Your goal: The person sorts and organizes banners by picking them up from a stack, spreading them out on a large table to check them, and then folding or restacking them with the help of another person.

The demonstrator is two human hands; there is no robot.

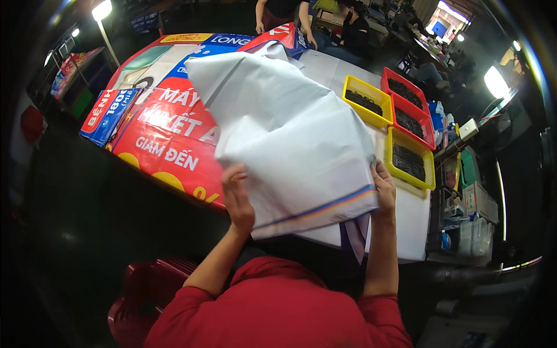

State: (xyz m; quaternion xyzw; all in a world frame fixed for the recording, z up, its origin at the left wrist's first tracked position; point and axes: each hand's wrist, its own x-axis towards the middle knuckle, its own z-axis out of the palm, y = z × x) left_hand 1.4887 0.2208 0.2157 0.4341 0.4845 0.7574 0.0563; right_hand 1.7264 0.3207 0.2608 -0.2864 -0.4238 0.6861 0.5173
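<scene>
A large white sheet [290, 127], smooth and flexible like banner material, billows above the table in front of me. A thin band of coloured stripes runs along its near edge. My right hand [383, 188] pinches the sheet's right edge close to the striped corner. At the sheet's left edge is my left hand [237, 200], its fingers curled against the material and slightly blurred. Below the sheet near my right forearm hangs a dark-and-white strip of material [354, 238], partly hidden.
Printed red and blue banners [168, 130] cover the table's left part. Yellow baskets [409, 162] and red baskets [415, 124] of dark, thin pieces stand at the right. A red plastic chair [136, 296] is at my left. Across the table, another person's hand [312, 40] is near a banner.
</scene>
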